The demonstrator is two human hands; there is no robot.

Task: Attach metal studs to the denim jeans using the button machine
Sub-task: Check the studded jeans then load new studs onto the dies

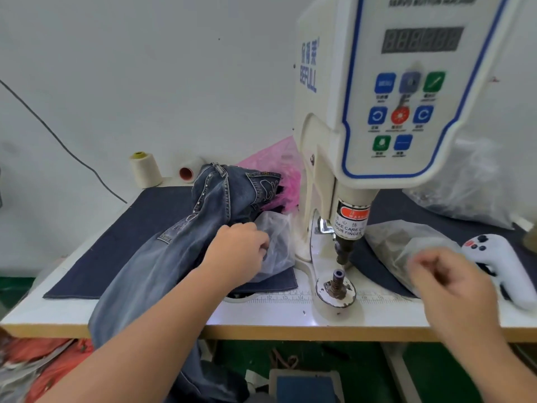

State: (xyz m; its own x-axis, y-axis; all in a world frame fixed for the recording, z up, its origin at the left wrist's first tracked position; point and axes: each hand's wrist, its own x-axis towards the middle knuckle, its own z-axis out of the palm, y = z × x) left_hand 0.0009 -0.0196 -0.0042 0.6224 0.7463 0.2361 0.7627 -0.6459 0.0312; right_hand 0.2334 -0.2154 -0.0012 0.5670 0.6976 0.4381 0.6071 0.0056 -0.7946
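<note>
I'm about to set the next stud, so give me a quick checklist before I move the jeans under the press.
1. Lower die free of fabric: ok, bare.
2. Jeans under the punch: not ok, they lie left of it, hanging over the table edge.
3. Hands out of the press gap: ok, left hand at a clear bag, right hand off to the right.
4. Stud in right hand: cannot tell, blurred.
5. Stud loaded on die: cannot tell.

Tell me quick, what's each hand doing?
Left hand: fingers curled into the clear plastic bag beside the jeans.
Right hand: blurred; cannot tell if it holds anything.
</note>
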